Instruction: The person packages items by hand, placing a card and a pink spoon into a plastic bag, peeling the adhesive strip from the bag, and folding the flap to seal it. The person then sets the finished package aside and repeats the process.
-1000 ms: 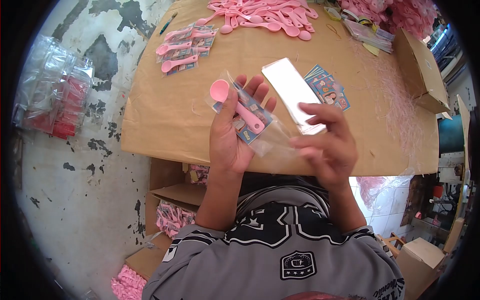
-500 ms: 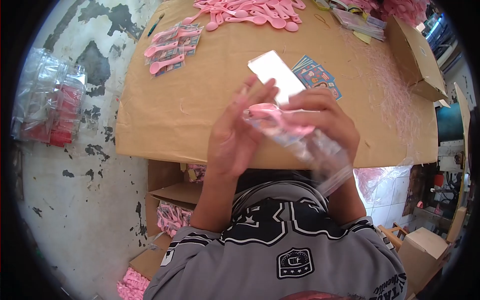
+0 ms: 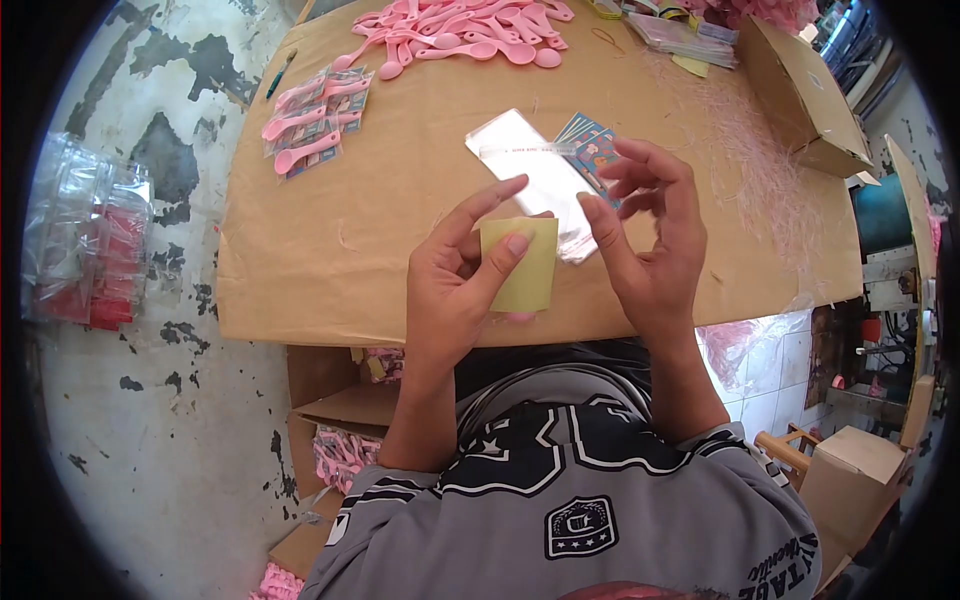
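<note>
My left hand (image 3: 450,285) is closed on a pale yellow card (image 3: 526,270), with the thumb pressed across its near face. A bit of pink shows under the card's lower edge; what lies behind it is hidden. To the right, my right hand (image 3: 655,235) is raised with fingers apart and nothing visible in them. Beyond both hands lies a stack of white, shiny plastic sleeves (image 3: 510,140) on the brown-covered table (image 3: 400,200). Blue printed cards (image 3: 592,145) are fanned beside the stack, partly hidden by my right fingers.
Loose pink spoons (image 3: 470,35) are heaped at the table's far side. Bagged spoons with cards (image 3: 310,120) lie at left near a pen (image 3: 281,75). A cardboard box (image 3: 805,95) and pink shreds (image 3: 740,130) are at right. Plastic packs (image 3: 95,230) lie farther left.
The bagged pink spoon seen between my hands no longer shows; the yellow card now faces me in my left hand. My right hand has let go and opened, off to the right.
</note>
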A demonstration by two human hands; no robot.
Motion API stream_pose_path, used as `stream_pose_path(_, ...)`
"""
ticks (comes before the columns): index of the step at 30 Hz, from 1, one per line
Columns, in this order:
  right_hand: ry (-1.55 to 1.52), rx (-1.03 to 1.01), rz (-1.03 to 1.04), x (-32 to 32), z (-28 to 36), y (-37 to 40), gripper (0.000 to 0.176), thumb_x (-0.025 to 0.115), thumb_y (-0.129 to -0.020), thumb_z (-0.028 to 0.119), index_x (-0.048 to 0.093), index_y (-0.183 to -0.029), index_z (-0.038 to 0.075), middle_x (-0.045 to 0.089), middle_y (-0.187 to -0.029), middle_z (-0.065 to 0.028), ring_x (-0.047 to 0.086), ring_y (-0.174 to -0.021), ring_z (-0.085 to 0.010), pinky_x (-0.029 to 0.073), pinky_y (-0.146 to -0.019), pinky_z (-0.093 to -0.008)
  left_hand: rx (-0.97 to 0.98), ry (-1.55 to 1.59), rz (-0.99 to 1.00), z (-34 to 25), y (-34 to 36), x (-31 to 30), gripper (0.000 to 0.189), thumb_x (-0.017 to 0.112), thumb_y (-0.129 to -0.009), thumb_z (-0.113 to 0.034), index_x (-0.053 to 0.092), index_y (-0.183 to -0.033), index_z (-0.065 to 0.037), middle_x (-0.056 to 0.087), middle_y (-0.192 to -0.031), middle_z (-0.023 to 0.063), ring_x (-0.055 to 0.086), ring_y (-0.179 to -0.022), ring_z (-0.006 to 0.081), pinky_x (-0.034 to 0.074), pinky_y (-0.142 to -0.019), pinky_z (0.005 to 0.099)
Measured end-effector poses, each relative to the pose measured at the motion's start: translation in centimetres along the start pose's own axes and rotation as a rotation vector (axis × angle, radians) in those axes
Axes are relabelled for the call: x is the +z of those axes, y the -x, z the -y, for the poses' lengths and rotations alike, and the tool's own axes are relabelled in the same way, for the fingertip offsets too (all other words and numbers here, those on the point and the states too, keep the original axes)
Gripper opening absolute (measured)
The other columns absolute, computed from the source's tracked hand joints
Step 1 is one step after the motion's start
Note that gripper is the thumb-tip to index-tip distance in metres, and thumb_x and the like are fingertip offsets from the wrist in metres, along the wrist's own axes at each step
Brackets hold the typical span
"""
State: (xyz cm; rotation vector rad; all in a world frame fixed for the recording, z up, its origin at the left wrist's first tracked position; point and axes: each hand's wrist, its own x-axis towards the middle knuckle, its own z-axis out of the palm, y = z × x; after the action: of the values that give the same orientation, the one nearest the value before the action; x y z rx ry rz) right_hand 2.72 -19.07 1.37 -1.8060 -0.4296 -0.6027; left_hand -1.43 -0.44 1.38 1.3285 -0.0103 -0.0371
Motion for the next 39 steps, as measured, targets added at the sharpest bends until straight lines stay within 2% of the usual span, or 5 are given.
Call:
stream_pose_path(9, 0.374, -0.407, 0.029, 1.5, 1.0, -1.9, 0.028, 0.081, -0.079, 0.004, 0.077, -0.106, 0.008, 0.067, -0.124, -0.0078, 0.06, -0.108, -0.0305, 0.052, -0.088, -0.0413, 0.013, -0.257, 0.032, -0.7, 0.9, 0.6, 0.069, 0.068, -0.099, -0.001, 0.041, -0.163, -0.009, 0.049, -0.068, -0.0099, 0.044, -0.059, -0.0012, 0.047, -0.051, 0.0212)
stream_pose_path(18, 0.317, -0.358, -0.035, 1.3, -0.5, -1.7, 0.023, 0.078, -0.077, -0.004, 0.075, -0.098, 0.006, 0.072, -0.116, -0.0088, 0.063, -0.106, -0.0301, 0.052, -0.087, -0.0387, 0.077, -0.459, 0.046, 0.2, 0.9, 1.5, 0.068, 0.072, -0.094, -0.01, 0.05, -0.159, -0.015, 0.02, -0.068, -0.0017, 0.024, -0.06, 0.0077, 0.024, -0.056, 0.0258)
stream_pose_path(23, 0.107, -0.161, -0.109, -0.6, -0.4, -2.2, 0.019, 0.073, -0.083, -0.005, 0.069, -0.1, 0.004, 0.072, -0.114, -0.0146, 0.068, -0.108, -0.0317, 0.054, -0.093, -0.0406, 0.021, -0.288, 0.123, 0.2, 0.9, 1.0, 0.065, 0.071, -0.098, -0.009, 0.048, -0.159, -0.011, 0.052, -0.068, -0.0008, 0.043, -0.063, 0.0037, 0.037, -0.056, 0.0206)
stream_pose_path(28, -0.696, 0.099, -0.367, -3.5, -1.8, -3.5, 0.015, 0.061, -0.094, -0.005, 0.063, -0.108, 0.0, 0.071, -0.106, -0.0157, 0.07, -0.095, -0.021, 0.056, -0.089, -0.0351, -0.056, 0.049, 0.045, -0.9, 0.8, 1.2, 0.046, 0.067, -0.103, -0.01, 0.056, -0.147, -0.001, 0.077, -0.109, 0.013, 0.07, -0.084, 0.0103, 0.061, -0.065, 0.0248)
stream_pose_path(39, -0.46, 0.372, 0.412, -0.4, 0.3, -0.5, 0.017, 0.069, -0.1, 0.009, 0.071, -0.113, 0.0, 0.069, -0.1, -0.0006, 0.061, -0.079, -0.0039, 0.046, -0.065, -0.0204, 0.239, 0.051, 0.026, 1.1, -0.2, -0.4, 0.031, 0.066, -0.103, -0.006, 0.063, -0.131, 0.006, 0.07, -0.125, 0.0144, 0.067, -0.111, 0.0146, 0.061, -0.088, 0.0281)
